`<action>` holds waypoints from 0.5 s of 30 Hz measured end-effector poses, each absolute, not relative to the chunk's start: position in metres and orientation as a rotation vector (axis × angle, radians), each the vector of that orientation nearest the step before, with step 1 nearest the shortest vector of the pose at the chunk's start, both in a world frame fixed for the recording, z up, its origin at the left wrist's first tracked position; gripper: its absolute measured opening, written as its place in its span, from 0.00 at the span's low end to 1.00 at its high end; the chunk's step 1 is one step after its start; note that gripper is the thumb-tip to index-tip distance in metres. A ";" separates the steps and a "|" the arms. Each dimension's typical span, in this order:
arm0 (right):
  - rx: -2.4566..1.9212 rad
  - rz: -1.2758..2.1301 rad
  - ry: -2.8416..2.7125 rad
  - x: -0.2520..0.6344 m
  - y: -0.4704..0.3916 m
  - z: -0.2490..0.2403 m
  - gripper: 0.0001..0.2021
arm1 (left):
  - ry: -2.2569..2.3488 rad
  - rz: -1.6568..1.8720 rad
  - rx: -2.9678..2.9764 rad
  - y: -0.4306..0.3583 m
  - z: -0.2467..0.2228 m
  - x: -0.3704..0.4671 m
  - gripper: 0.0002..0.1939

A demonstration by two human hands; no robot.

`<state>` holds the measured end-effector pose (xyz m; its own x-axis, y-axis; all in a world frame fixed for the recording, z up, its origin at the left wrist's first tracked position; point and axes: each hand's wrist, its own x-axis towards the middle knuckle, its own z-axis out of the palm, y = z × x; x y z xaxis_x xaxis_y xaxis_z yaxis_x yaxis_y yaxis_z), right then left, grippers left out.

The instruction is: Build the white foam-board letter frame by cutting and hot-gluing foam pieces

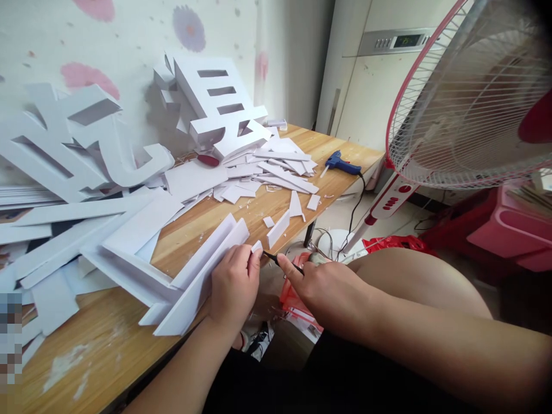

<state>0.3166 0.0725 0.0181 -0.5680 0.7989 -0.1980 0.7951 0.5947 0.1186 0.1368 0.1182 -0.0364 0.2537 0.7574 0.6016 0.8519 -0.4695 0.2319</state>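
My left hand [236,282] pinches a small white piece [257,246] near the table's front edge, its fingers closed. My right hand [321,287] is wrapped round a thin black tool [282,261], whose tip meets the small piece. What the tool's tip looks like is too small to tell. Left of my left hand, a white folded foam-board shape [190,287] with raised walls lies at the table edge. Several white offcuts [278,227] are scattered just beyond my hands.
Large white characters [228,109] lean against the wall, with strips heaped on the wooden table [99,345]. A blue glue gun [342,164] sits at the table's right end, its cord hanging down. A pink-rimmed fan [466,109] stands at the right.
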 end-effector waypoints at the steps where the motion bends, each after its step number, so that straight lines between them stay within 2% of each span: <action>1: 1.348 -0.023 2.593 0.318 0.073 0.017 0.38 | -1.537 -1.012 -2.367 0.118 -0.036 0.137 0.12; 7: 1.520 -0.355 2.660 0.351 0.110 0.023 0.33 | -1.517 -1.129 -2.339 0.113 -0.035 0.136 0.11; 10: 1.446 -0.354 2.721 0.371 0.157 0.029 0.36 | -1.458 -1.248 -2.360 0.105 -0.032 0.133 0.08; 13: 1.471 -0.303 2.744 0.381 0.206 0.030 0.33 | -1.357 -1.319 -2.451 0.091 -0.022 0.130 0.04; 15: 1.496 -0.282 2.773 0.381 0.230 0.026 0.32 | -1.279 -1.361 -2.543 0.078 -0.013 0.127 0.05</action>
<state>0.3809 0.2303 0.0261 -0.5524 0.8310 -0.0649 0.8271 0.5368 -0.1667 0.1271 0.0776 -0.0129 0.2993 0.6592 0.6898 0.6475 -0.6714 0.3606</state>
